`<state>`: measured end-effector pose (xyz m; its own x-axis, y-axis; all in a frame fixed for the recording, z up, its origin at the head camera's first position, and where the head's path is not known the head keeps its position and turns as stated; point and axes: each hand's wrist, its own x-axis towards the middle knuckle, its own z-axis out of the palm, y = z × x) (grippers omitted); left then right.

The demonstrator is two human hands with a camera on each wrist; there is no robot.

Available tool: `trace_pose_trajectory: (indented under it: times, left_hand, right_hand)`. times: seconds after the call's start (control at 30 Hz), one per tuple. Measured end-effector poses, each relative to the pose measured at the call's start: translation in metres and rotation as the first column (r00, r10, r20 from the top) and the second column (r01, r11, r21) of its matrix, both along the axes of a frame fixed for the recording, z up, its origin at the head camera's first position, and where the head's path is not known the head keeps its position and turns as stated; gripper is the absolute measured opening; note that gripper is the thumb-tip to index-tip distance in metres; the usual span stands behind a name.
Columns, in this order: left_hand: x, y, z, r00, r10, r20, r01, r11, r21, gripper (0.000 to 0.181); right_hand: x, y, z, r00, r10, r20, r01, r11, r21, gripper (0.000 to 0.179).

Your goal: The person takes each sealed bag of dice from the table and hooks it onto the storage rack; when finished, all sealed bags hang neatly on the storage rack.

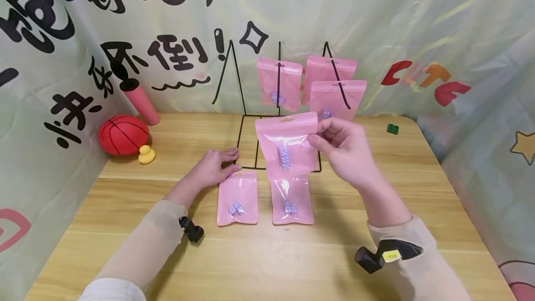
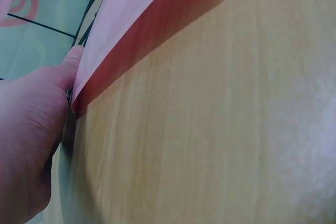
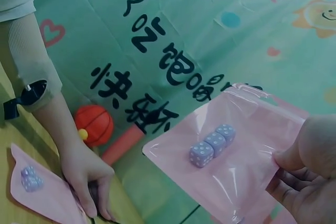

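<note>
My right hand (image 1: pixel 330 140) pinches the right edge of a pink pouch (image 1: pixel 286 145) and holds it upright above the table; three pale purple dice (image 3: pixel 211 145) show inside it. My left hand (image 1: pixel 217 164) lies flat on the table, fingers on the base of the black wire rack (image 1: pixel 246 145) and touching the top of a pink pouch (image 1: pixel 237 199) that lies flat. Another flat pouch (image 1: pixel 292 201) lies beside it. Three more pouches (image 1: pixel 279 82) hang on the rack hooks.
A red basketball (image 1: pixel 123 134), a yellow duck (image 1: pixel 146 154) and a pink tube (image 1: pixel 141 101) sit at the back left. A small green brick (image 1: pixel 392 128) lies at the back right. A printed cloth backdrop (image 1: pixel 418 36) surrounds the wooden table (image 1: pixel 271 264).
</note>
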<state>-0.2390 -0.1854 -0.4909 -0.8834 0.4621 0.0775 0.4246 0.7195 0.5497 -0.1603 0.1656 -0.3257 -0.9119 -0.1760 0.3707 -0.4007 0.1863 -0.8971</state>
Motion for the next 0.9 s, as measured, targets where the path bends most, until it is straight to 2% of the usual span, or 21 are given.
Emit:
trace_pose_trajectory:
  times: [0.27, 0.53, 0.9]
  left_hand:
    - [-0.002, -0.001, -0.001, 1.0, 0.002, -0.007, -0.002, 1.0, -0.003, 0.05]
    - [-0.001, -0.002, -0.001, 1.0, 0.004, 0.005, -0.004, 1.0, -0.013, 0.051]
    - [0.0, -0.001, 0.001, 1.0, -0.003, 0.0, 0.003, 1.0, -0.011, 0.05]
  right_hand:
    - [-0.01, -0.019, -0.001, 0.999, -0.032, -0.021, 0.031, 0.999, -0.042, 0.005]
    - [-0.02, -0.028, -0.006, 0.997, -0.078, 0.027, 0.08, 0.992, -0.093, 0.003]
    - [-0.038, -0.03, -0.015, 0.99, -0.14, 0.03, 0.142, 0.987, -0.079, 0.005]
